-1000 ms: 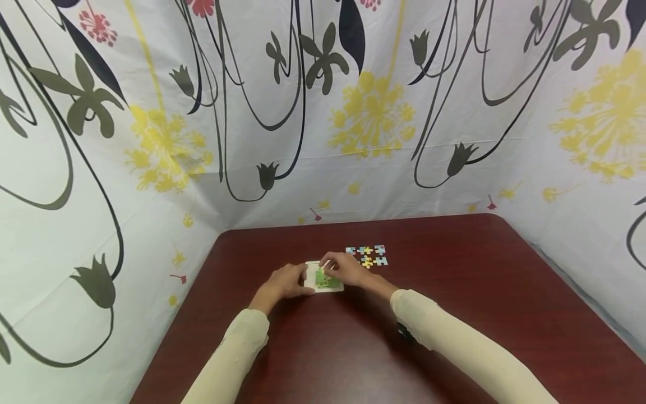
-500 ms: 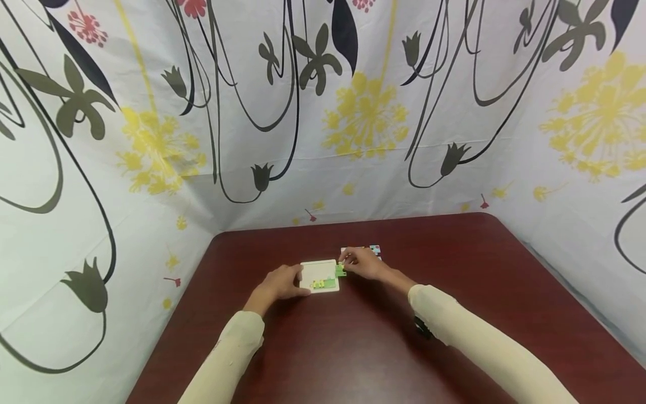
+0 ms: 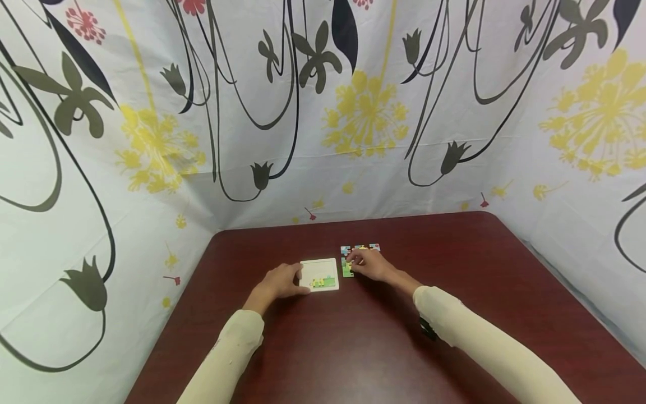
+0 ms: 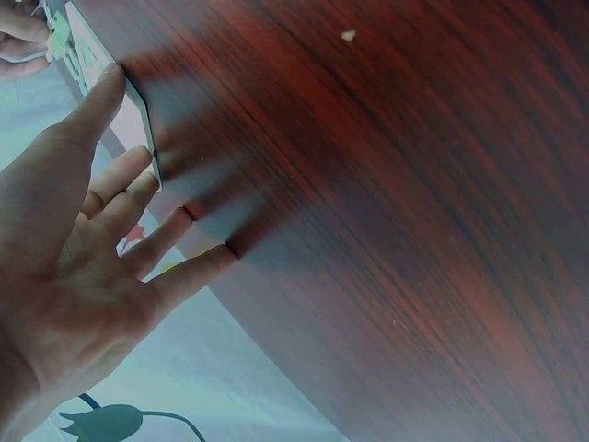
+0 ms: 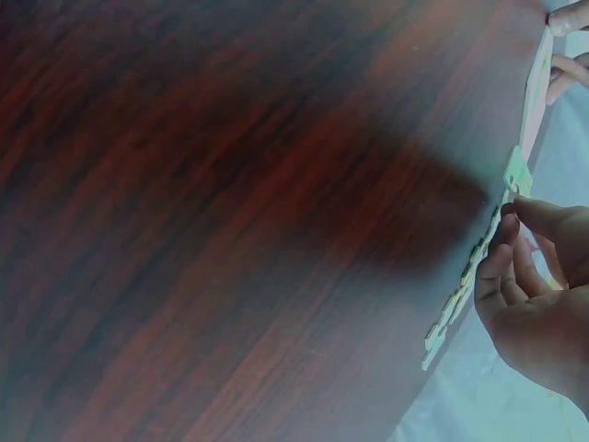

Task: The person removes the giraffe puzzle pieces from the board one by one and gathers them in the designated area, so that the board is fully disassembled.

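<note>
The right hand [image 3: 370, 265] leaves the white puzzle tray [image 3: 319, 275] — it now sits over the loose pieces [image 3: 359, 248], fingers on a green piece [image 3: 347, 271] carried off the tray.

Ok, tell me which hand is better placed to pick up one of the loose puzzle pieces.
Right. The right hand rests among the loose puzzle pieces, its fingers touching them, beside the green piece. The left hand lies flat against the puzzle tray.
</note>
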### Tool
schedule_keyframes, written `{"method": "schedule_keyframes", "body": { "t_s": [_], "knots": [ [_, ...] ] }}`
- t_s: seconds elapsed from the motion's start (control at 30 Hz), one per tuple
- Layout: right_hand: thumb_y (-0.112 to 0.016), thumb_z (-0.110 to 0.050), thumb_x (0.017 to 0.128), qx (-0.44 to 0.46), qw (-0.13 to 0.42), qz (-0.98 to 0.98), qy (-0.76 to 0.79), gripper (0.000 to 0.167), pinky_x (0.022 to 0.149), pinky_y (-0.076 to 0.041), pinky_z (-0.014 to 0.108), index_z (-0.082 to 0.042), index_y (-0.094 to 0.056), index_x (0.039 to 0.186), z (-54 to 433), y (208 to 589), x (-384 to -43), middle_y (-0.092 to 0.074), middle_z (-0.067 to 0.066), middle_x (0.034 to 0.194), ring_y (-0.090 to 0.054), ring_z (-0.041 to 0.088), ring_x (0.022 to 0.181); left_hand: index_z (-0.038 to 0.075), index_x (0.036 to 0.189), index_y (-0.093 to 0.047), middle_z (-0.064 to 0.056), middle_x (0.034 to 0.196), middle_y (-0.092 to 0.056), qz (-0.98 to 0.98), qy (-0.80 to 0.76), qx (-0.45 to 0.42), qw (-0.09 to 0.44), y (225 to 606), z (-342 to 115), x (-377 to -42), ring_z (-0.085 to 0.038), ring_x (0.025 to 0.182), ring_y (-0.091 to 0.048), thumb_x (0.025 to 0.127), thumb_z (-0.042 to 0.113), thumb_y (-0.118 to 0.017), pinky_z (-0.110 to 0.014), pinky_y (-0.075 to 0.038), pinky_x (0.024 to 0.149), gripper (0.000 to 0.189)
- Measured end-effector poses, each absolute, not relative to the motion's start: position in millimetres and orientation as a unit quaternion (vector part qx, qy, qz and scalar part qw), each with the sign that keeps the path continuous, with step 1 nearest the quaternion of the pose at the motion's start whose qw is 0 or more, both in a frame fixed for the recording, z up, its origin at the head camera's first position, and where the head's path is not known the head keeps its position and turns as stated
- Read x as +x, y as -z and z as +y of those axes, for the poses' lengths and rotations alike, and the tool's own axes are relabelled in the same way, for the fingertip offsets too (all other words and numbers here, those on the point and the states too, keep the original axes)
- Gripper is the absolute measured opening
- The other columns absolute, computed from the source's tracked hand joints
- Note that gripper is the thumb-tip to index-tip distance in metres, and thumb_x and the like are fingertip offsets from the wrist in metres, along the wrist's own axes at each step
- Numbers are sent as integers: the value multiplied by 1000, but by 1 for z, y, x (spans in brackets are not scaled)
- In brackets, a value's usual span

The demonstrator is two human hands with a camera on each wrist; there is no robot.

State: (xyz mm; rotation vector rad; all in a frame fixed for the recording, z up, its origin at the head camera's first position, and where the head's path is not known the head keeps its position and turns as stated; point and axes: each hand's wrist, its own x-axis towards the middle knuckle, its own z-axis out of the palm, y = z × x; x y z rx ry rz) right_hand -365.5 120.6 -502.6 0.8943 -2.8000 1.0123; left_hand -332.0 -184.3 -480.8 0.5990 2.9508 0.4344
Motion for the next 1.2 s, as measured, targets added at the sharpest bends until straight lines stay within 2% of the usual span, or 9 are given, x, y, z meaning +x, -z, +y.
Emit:
{"method": "schedule_keyframes", "body": {
  "t_s": [0.17, 0.57, 1.03, 1.2],
  "knots": [
    [-68, -4, 99, 273, 20, -910, -312, 18, 81, -57, 42, -3, -72, 116, 120, 507, -365, -74, 10, 104, -71, 27, 96, 14, 102, -61, 1, 83, -55, 969, -143, 192, 52, 479, -184, -331, -18, 76, -51, 84, 45, -87, -39, -41, 70, 44],
    [-70, -4, 98, 281, 28, -906, -314, 16, 76, -56, 40, -3, -73, 114, 120, 512, -365, -74, 9, 100, -71, 27, 94, 15, 101, -59, 1, 83, -55, 968, -143, 199, 48, 483, -186, -333, -18, 76, -50, 84, 45, -86, -40, -42, 70, 44],
    [-70, -3, 98, 291, 30, -902, -317, 16, 78, -57, 41, -2, -73, 113, 121, 513, -366, -74, 13, 104, -71, 27, 94, 14, 104, -61, 1, 85, -56, 969, -140, 195, 52, 480, -184, -331, -19, 78, -51, 86, 44, -85, -40, -43, 73, 43],
    [-72, -3, 96, 292, 35, -904, -310, 11, 75, -57, 38, -3, -75, 106, 122, 512, -366, -76, 10, 101, -72, 24, 88, 14, 105, -60, 1, 86, -56, 969, -142, 198, 52, 481, -184, -332, -18, 78, -50, 86, 44, -85, -40, -43, 73, 44]
  ]
}}
